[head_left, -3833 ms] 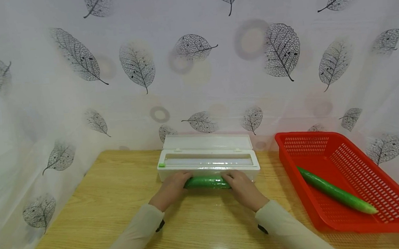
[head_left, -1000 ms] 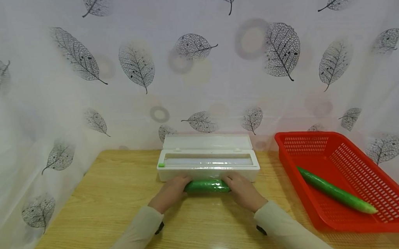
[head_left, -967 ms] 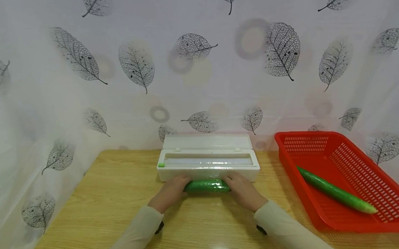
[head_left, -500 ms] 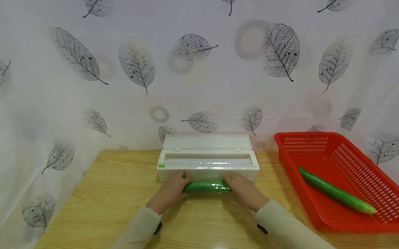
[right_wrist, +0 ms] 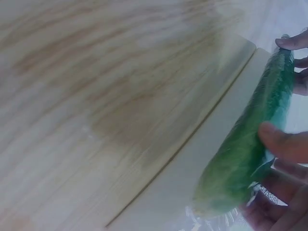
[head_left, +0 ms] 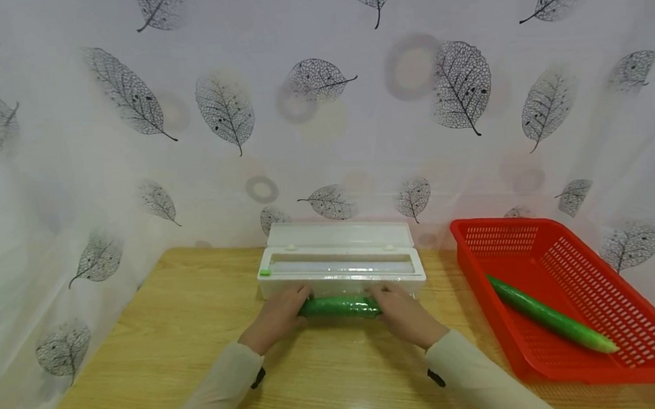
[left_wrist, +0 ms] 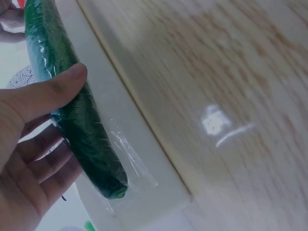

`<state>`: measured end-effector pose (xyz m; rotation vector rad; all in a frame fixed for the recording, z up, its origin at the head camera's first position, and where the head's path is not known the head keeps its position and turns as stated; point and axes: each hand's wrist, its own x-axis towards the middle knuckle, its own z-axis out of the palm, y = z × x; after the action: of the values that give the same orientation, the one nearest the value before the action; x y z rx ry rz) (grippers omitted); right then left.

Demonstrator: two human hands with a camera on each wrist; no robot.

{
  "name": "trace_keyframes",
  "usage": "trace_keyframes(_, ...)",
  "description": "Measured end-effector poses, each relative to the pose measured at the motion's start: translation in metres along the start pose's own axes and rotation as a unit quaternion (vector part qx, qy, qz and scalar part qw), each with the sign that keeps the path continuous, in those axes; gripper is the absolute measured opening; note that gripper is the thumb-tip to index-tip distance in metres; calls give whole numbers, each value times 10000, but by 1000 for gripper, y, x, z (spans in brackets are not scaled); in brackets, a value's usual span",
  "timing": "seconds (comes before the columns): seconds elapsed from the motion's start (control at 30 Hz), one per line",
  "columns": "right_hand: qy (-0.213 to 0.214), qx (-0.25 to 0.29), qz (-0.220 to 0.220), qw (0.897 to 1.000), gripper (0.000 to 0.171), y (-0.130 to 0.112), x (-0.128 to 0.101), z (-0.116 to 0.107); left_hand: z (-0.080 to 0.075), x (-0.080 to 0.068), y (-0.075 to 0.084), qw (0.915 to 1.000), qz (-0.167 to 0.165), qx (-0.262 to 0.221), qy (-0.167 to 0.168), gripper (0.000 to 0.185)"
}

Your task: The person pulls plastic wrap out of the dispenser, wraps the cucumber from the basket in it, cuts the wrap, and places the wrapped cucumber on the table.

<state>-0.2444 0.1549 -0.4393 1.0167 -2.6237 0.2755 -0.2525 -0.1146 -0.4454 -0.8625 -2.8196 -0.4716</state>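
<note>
A green cucumber (head_left: 340, 306) wrapped in shiny clear cling film lies crosswise between both hands, just in front of the white cling film dispenser (head_left: 345, 285). My left hand (head_left: 276, 316) grips its left end; in the left wrist view the thumb (left_wrist: 60, 89) is over the film and the other fingers curl behind the cucumber. The right end is gripped by my right hand (head_left: 405, 314), with the thumb (right_wrist: 284, 142) on the near side in the right wrist view. Loose film (left_wrist: 132, 159) sticks out past the cucumber's tip. The dispenser's lid (head_left: 338, 234) is raised, showing the film roll (head_left: 341, 266) inside.
A red plastic basket (head_left: 514, 344) stands on the right of the wooden table (head_left: 197, 311), with another cucumber (head_left: 552, 315) in it. A green slider (head_left: 265, 272) sits at the dispenser's left end. Behind hangs a leaf-patterned curtain (head_left: 346, 145).
Both hands have come slightly nearer to the body with the wrapped cucumber since the earliest frame. The left hand has shifted a little to the left. Dispenser and basket stay put.
</note>
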Motion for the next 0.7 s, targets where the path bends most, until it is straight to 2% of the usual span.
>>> trace_keyframes(0.07,27,164,16,9999,62,1,-1,0,-1,0,0,10000,-2,0,5,38)
trace_keyframes(0.23,200,396,51,9990,53,5,-2,1,-2,1,-1,10000,-2,-72,15,36)
trace_keyframes(0.47,174,-75,249,9995,46,11,-5,4,-2,0,-3,9998,110,-150,29,37)
trace_keyframes(0.7,243,-82,219,9994,44,12,-4,3,-1,4,-6,9998,-29,-158,-76,37)
